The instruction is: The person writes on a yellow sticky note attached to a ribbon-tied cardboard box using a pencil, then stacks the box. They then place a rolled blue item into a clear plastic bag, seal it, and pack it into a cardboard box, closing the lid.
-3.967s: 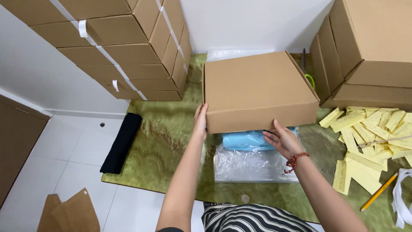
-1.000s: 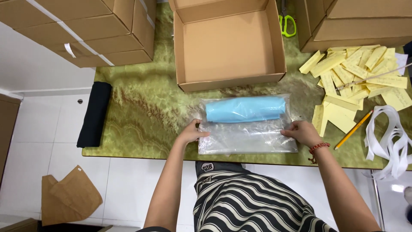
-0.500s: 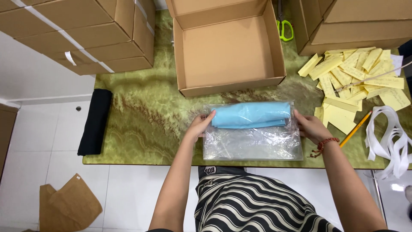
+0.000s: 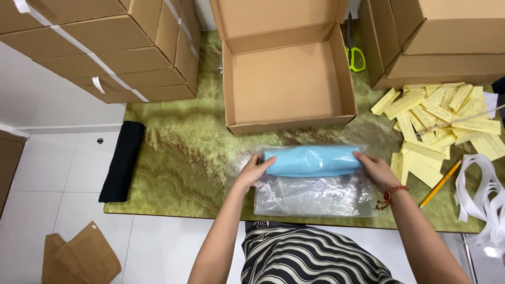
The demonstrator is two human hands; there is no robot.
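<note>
A light blue folded item in a clear plastic bag [image 4: 311, 161] lies on the green marbled table [image 4: 179, 158], with loose clear plastic [image 4: 313, 197] spread in front of it. My left hand [image 4: 253, 171] grips the left end of the blue bundle. My right hand [image 4: 374, 171], with a red cord bracelet at the wrist, grips its right end. Just beyond the bundle stands an open, empty cardboard box [image 4: 286, 84] with its lid flap up.
Stacked taped cartons [image 4: 105, 47] stand at the back left, more cartons [image 4: 436, 42] at the back right. Green-handled scissors [image 4: 355, 55] lie beside the box. Yellow paper slips [image 4: 442, 115], a pencil [image 4: 441, 183] and white strips [image 4: 481, 194] lie right. A black cloth [image 4: 122, 160] hangs off the left edge.
The box was closed and under my hands; it now stands open. My hands moved from the near edge of the plastic up to the ends of the blue bundle.
</note>
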